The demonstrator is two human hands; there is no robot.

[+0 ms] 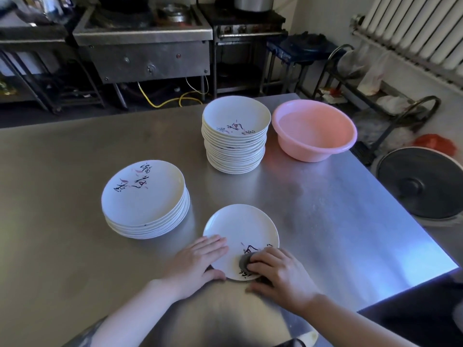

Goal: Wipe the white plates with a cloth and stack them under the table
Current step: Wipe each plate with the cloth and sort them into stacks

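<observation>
On the left of the brushed stainless-steel table (pixel 75 171) sits a short stack of white round plates (pixel 145 201), the top one face up with dark brush-style lettering and small pink marks. Just right of it and nearer the person lies a single white round plate (pixel 238 226) flat on the steel, carrying the same dark lettering. The left hand (pixel 198 261) steadies this plate at its left edge, its fingers laid straight and together on the plate's face and its thumb against the near rim. The right hand (pixel 278 274) curls over a small dark grey cloth (pixel 244 262), bunched into a wad, and presses it onto the near right part of the plate, over the lettering. Farther back, past the middle of the table, rises a tall stack of white round plates (pixel 235 144), deeper in shape, with lettering showing inside the top one. Just beside that stack, to its right, stands a pink round plastic basin (pixel 314 131) near the table's far right corner. Off the table's right edge, lower down, is a dark round pan-like object (pixel 423 184) with a pale rim.
</observation>
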